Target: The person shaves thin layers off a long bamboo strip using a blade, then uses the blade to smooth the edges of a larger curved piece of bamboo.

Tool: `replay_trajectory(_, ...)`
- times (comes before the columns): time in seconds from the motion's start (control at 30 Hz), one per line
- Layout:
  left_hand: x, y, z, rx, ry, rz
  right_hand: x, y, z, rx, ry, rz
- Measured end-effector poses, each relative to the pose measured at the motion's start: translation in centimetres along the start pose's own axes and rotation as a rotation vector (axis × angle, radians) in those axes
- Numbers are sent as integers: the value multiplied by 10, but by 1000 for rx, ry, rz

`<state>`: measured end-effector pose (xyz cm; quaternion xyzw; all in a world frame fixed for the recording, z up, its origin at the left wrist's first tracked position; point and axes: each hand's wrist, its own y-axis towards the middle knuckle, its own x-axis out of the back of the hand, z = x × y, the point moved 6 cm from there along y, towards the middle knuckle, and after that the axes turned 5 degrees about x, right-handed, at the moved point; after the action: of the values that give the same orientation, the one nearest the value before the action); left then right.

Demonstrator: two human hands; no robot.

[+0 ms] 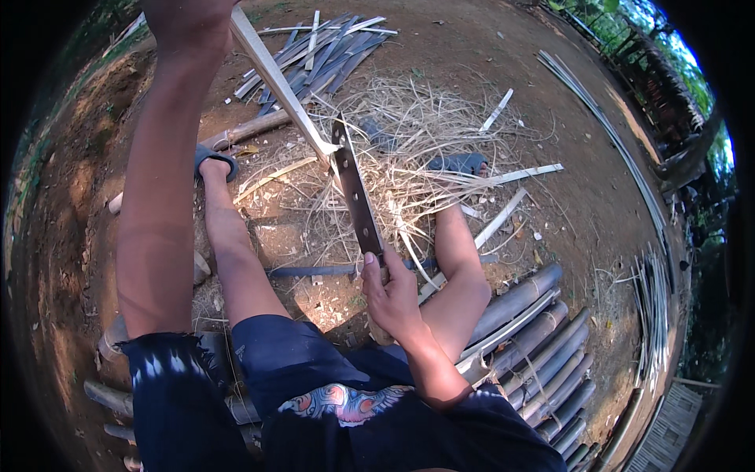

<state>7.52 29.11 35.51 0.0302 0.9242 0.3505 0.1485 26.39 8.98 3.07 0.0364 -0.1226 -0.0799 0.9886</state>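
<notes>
My left hand (189,20) is raised at the top edge, partly cut off, closed around the upper end of a pale split bamboo strip (275,79). The strip slants down and right to the blade of a knife (358,193), where a thin sliver curls off. Dark, long and pierced by a row of holes, the blade points away from me. My right hand (393,295) grips its handle, the thumb lying near the base of the blade. Beneath the blade, a heap of thin bamboo shavings (417,118) spreads over the ground between my feet.
I sit on a bench of bamboo poles (543,346). Dark and pale bamboo slats (330,51) lie piled beyond the shavings. Long thin strips (605,118) stretch along the right side, with a bundle of strips (653,315) nearer. A bamboo pole (255,127) lies by my left foot.
</notes>
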Motion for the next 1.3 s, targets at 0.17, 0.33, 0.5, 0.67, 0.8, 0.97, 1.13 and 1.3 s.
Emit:
replay_trajectory(0.17, -9, -20, 8, -102, 34, -261, 17, 7, 21, 81, -15, -155)
replay_trajectory(0.33, -18, -20, 4, -99, 26, -269, 29, 2, 18, 29, 67, -154)
replay_trajectory(0.5, -34, -14, 17, -75, 15, -225, 44, 12, 112, 411, 331, -318)
replay_trajectory(0.67, -55, -11, 18, -170, -2, -258, 37, 37, 123, 647, 178, -449)
replay_trajectory(0.8, -48, -13, 19, -247, 106, -285, -1, 74, 44, 346, -341, -158)
replay_trajectory(0.97, -46, -17, 21, -149, -10, -242, 19, 88, 57, 161, -281, -77)
replay_trajectory(1.13, -51, -20, 11, -198, 63, -255, 44, 60, 153, 558, 72, -258)
replay_trajectory(1.3, -72, -29, 1, -360, 264, -146, 13, 73, 73, 471, -252, -343)
